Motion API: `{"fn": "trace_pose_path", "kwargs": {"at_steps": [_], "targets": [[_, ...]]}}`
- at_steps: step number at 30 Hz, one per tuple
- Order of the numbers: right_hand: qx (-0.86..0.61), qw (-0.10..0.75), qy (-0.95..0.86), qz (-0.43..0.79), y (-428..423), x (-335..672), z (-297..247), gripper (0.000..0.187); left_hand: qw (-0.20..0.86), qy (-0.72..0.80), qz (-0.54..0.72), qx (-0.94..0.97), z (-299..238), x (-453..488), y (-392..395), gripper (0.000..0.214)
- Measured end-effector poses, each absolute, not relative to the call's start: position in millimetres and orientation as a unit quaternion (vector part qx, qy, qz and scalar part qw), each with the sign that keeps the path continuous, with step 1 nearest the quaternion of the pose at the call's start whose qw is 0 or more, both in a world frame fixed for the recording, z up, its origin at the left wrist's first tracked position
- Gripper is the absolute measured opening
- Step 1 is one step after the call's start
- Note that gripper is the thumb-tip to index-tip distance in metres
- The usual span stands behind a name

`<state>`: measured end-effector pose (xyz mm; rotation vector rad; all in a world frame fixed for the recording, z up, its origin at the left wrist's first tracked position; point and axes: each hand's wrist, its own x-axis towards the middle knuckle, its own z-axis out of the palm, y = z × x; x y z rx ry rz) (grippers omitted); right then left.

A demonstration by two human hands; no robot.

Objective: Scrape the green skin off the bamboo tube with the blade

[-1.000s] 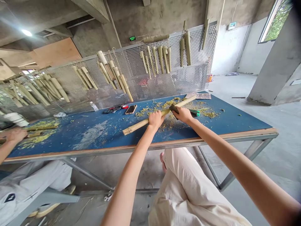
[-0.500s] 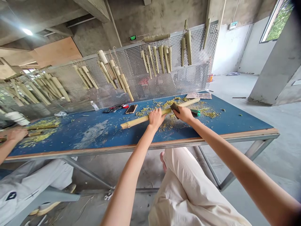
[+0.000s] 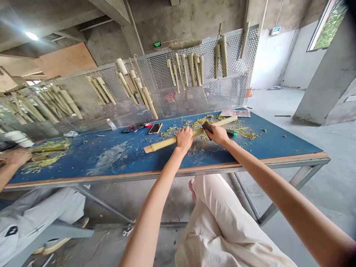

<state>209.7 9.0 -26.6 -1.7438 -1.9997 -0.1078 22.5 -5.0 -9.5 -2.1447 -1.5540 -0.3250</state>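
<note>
A pale bamboo pole (image 3: pixel 162 144) lies slantwise over the blue table, its near end at the left and its far end up to the right. My left hand (image 3: pixel 185 138) is wrapped round it near the middle. Just right of that, my right hand (image 3: pixel 218 135) is closed on a dark piece of sandpaper (image 3: pixel 206 128), pressed against the pole. A tool with a green-tipped handle (image 3: pixel 232 132) lies beside my right wrist, partly hidden by it. Yellow-green shavings (image 3: pixel 200 121) are scattered about the pole.
Behind the blue table (image 3: pixel 280 142) stands a perforated metal panel (image 3: pixel 155 78) hung with bamboo pieces (image 3: pixel 190 68). A phone (image 3: pixel 155 128), red tape roll (image 3: pixel 147 125) and small bottle (image 3: pixel 111 124) lie along the back. At far left, a co-worker's hand (image 3: pixel 19 157) holds bamboo.
The bamboo pole has shifted very slightly to the right with my left hand on it. My right hand is almost where it was. The co-worker's hand at far left has moved slightly left.
</note>
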Motion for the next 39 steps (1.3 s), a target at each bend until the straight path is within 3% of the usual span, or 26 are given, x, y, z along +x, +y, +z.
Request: {"fn": "trace_pose_path", "kwargs": {"at_steps": [26,39], "targets": [[-0.637,0.198,-0.744,-0.030,8.6,209.3,-25.6,0.037,0.198,-0.583,-0.093,-0.782,-12.0,28.7,-6.5,0.041],[-0.642,0.189,-0.743,-0.023,9.4,209.1,-26.1,0.038,0.198,-0.575,-0.100,-0.787,-9.6,26.1,-5.2,0.034]]}}
